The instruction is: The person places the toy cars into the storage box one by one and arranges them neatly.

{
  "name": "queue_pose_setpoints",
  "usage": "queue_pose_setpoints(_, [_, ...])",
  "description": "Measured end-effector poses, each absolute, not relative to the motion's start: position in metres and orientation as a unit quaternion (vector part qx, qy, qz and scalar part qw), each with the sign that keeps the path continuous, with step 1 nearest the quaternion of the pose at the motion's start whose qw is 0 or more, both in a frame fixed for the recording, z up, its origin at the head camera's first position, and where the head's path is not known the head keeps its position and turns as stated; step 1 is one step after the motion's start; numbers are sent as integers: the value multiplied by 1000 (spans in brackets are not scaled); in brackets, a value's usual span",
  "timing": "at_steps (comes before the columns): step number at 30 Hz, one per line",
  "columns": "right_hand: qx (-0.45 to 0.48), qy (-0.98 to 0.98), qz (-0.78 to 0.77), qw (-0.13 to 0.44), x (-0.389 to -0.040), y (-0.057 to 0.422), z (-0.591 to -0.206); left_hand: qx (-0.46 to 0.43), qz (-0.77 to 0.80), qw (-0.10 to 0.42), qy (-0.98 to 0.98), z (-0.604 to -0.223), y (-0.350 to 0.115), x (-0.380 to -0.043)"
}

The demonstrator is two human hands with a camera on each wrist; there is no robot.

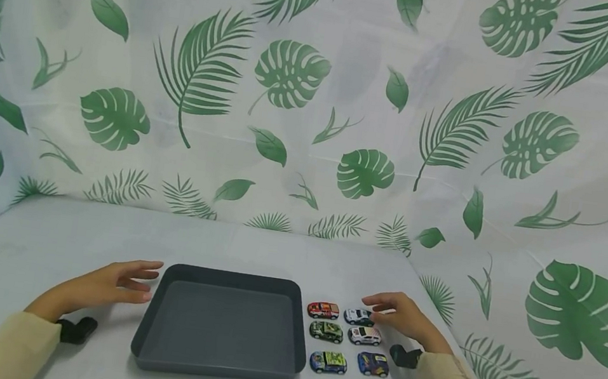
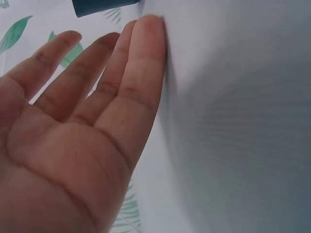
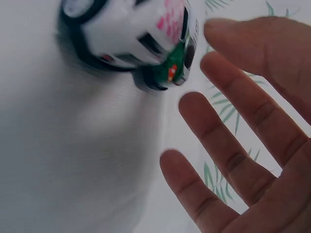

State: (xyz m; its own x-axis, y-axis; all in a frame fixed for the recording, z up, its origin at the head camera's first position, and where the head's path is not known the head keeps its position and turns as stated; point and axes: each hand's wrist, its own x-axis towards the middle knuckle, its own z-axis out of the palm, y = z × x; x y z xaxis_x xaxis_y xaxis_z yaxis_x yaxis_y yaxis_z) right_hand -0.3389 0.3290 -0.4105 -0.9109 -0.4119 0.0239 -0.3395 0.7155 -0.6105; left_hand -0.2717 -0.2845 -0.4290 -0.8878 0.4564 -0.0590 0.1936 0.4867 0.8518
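Observation:
A dark grey rectangular tray (image 1: 148, 323) lies on the white-covered table. My left hand (image 1: 115, 283) is beside the tray's left rim, fingers extended and holding nothing; its palm shows in the left wrist view. My right hand (image 1: 403, 314) hovers by the right end of a white-and-dark toy car (image 1: 359, 316), fingers spread; I cannot tell whether they touch. Just nearer is a white toy car with pink marks (image 1: 365, 336), which appears large and blurred in the right wrist view. To their left are a red toy car (image 1: 323, 310) and a green camouflage toy car (image 1: 326, 331).
Nearest the front, right of the tray, stand a blue-and-yellow toy car (image 1: 328, 362) and a purple-blue toy car (image 1: 373, 364). A white curtain with green leaves (image 1: 284, 167) rises behind the table and along its right side.

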Motion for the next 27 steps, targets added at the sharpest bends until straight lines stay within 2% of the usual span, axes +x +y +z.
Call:
queue_pose_setpoints(10, [-223,908,-334,118,-354,329,-411,205,511,185,814,-430,-279,-278])
queue_pose_setpoints(19, [-245,902,-332,125,-362,330,-415,175,525,192,810,-432,-273,-279])
queue_pose_setpoints(27, [-244,908,-318,121,-361,329,-419,183,531,197,803,-436,-274,-278])
